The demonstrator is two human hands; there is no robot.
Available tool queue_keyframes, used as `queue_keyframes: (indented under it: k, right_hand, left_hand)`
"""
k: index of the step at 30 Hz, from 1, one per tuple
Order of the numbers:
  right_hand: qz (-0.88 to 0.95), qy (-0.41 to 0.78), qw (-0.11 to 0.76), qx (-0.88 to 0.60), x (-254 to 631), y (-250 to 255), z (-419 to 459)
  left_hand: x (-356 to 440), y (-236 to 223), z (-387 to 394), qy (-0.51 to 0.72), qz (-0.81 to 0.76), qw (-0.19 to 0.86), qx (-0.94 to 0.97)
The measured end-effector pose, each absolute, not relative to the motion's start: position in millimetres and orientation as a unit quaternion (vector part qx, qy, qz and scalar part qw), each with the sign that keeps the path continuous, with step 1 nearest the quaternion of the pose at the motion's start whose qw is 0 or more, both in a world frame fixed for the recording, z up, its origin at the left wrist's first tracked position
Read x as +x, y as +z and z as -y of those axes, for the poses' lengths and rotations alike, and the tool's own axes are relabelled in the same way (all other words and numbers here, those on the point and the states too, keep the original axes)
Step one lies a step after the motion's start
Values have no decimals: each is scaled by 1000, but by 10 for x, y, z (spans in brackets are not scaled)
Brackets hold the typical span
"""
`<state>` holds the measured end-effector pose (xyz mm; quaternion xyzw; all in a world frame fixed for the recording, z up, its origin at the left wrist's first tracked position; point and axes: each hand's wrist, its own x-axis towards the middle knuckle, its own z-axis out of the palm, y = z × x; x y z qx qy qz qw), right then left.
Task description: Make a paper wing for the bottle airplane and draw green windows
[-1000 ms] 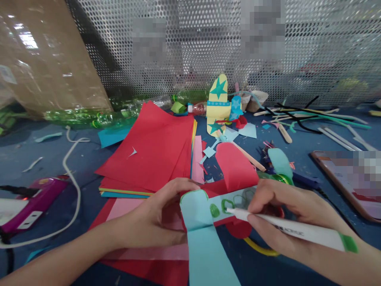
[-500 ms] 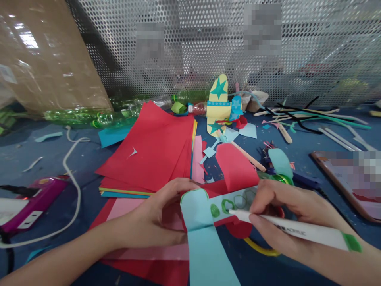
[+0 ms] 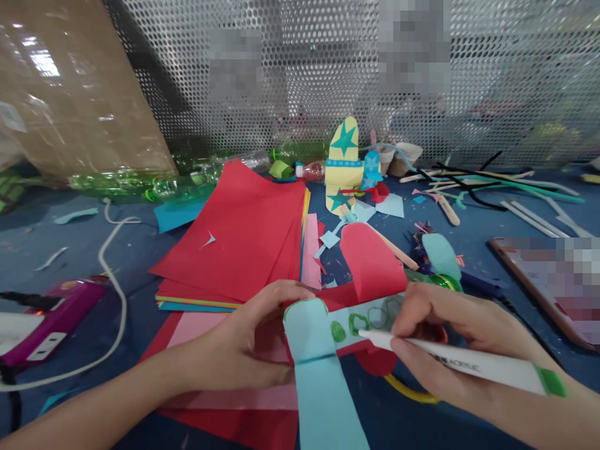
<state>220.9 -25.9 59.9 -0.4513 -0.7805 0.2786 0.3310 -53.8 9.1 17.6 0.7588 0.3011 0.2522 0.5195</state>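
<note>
near strip edge (image 3: 347,342), right hand (image 3: 450,325) holds marker (image 3: 473,364)

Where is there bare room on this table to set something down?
A strip of blue table between the white cable and red paper stack; a smaller patch between short wooden stick and phone. It is crowded around the left hand, right hand and yellow cutout.

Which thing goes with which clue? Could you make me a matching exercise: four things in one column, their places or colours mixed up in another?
Things
1. Marker
2. Power strip
3. Phone
4. Yellow cutout

Clues
A. Purple, with a black plug in it
B. Decorated with teal stars
C. In the grip of the right hand
D. Lying at the right edge of the view

Pairs: 1-C, 2-A, 3-D, 4-B
</note>
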Motion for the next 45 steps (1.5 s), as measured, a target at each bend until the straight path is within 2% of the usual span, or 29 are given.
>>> queue_keyframes:
  k: [29, 45]
  right_hand:
    - [789, 251, 340, -445, 2259, 534, 301]
    - [770, 252, 348, -472, 2259, 551, 275]
  left_hand:
    - [-519, 173, -83, 260, -302, 537, 744]
    - [-552, 157, -97, 259, -300, 511, 763]
